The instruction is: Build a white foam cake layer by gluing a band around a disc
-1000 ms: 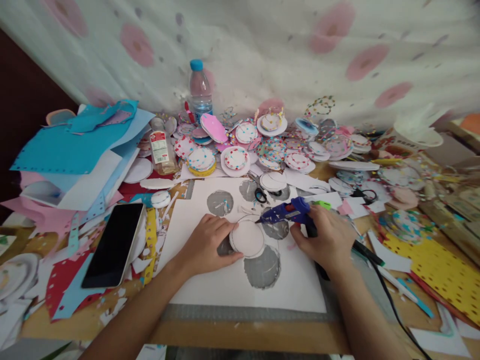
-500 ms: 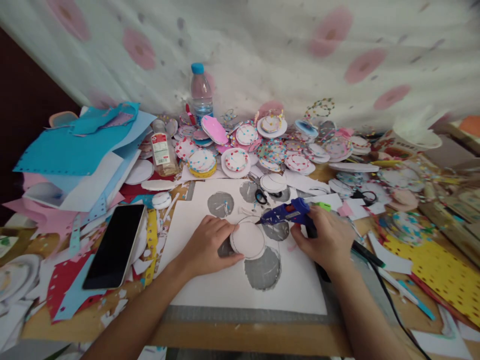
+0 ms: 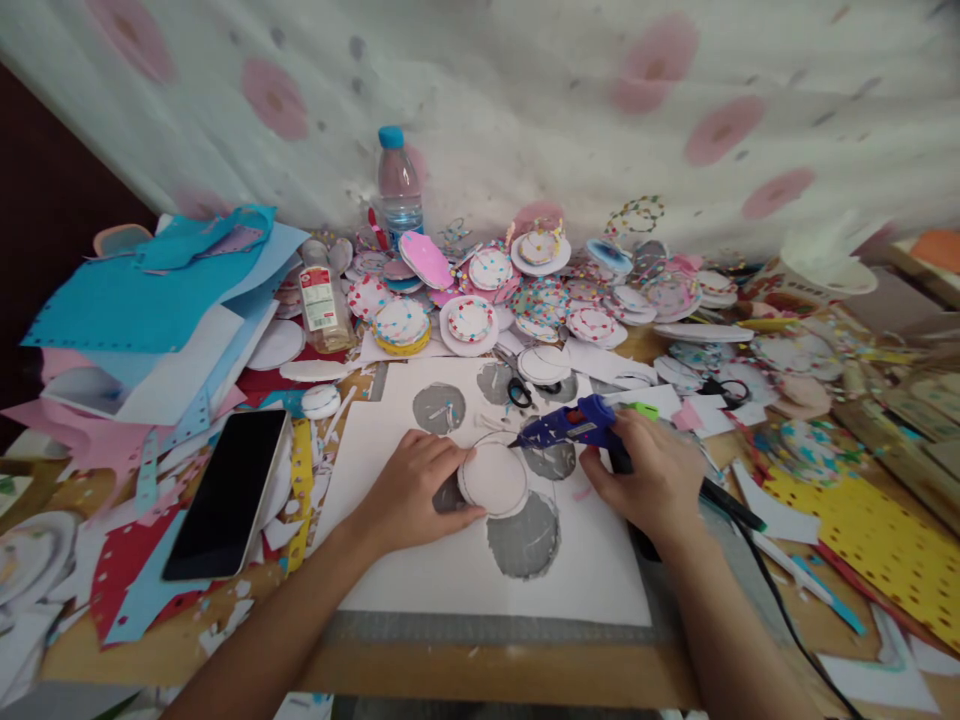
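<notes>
My left hand (image 3: 422,487) pinches the left edge of a white foam disc (image 3: 495,480), its thumb and fingers closed on the rim. In my right hand (image 3: 651,478) is a blue hot glue gun (image 3: 568,424), gripped by its handle. The gun's nozzle points left, at the disc's upper right edge. Beneath both lies a white sheet (image 3: 405,590) with several round holes cut through it, showing the grey cutting mat (image 3: 525,630). Black-handled scissors (image 3: 519,391) rest just behind the disc, beside another white disc (image 3: 544,365).
Decorated round pieces (image 3: 470,320) crowd the back of the table around a water bottle (image 3: 400,190). A phone (image 3: 229,495) lies left among paper scraps. Coloured sheets (image 3: 150,300) are stacked at the back left. A black cable (image 3: 787,600) runs along the right, near a yellow dotted sheet (image 3: 877,530).
The whole view shifts very slightly to the left. Both hands, the disc and the glue gun keep practically the same positions relative to each other.
</notes>
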The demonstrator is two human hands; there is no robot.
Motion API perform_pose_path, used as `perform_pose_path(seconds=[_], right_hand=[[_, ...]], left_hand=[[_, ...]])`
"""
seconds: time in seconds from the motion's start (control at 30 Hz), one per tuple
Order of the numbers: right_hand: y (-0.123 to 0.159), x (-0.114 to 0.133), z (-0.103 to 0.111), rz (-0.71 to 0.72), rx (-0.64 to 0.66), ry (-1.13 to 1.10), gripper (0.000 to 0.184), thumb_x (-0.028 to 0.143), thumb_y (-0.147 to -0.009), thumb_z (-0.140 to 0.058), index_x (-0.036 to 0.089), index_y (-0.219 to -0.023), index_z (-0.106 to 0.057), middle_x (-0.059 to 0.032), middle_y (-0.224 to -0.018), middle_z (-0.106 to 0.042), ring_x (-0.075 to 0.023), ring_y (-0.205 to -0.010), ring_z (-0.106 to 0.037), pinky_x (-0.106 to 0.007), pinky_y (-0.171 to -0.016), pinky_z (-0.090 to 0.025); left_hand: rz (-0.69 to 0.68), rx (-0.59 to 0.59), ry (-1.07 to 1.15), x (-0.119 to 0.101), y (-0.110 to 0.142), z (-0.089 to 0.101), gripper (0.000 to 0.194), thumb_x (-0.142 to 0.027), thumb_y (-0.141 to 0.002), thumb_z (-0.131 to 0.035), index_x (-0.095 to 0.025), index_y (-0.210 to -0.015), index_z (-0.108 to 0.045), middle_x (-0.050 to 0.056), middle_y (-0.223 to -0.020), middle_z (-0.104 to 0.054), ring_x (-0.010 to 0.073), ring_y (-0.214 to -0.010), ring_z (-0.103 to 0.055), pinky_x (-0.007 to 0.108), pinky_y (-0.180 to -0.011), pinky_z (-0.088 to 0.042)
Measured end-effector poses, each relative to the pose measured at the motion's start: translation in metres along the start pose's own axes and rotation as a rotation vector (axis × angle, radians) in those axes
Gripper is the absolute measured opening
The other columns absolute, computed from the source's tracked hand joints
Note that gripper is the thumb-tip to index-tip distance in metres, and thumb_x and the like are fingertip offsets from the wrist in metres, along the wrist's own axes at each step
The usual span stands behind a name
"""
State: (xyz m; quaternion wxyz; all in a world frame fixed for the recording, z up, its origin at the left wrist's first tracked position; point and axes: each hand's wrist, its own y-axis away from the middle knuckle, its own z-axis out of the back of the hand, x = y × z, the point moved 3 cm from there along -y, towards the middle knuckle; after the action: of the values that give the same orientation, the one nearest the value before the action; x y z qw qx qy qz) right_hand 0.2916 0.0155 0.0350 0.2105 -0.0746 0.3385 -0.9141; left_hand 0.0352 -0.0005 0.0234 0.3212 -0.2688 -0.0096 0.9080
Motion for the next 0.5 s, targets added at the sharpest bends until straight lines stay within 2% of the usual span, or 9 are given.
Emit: perform_pose_path(seconds=[0.5], right_hand=[[0.0002, 0.0006, -0.0009, -0.009, 0.016, 0.009, 0.016, 0.023, -0.075, -0.058, 0.02, -0.09, -0.054, -0.0048, -0.086, -0.07, -0.0196, -0.07, -0.066, -0.027, -0.056, -0.044]], left_hand=[[-0.01, -0.017, 0.017, 0.0026, 0.0023, -0.0019, 0.044, -0.043, -0.079, -0.066, -0.015, -0.113, -0.057, 0.009, -0.099, -0.066, 0.0241, -0.096, -0.058, 0.04, -0.086, -0.039]])
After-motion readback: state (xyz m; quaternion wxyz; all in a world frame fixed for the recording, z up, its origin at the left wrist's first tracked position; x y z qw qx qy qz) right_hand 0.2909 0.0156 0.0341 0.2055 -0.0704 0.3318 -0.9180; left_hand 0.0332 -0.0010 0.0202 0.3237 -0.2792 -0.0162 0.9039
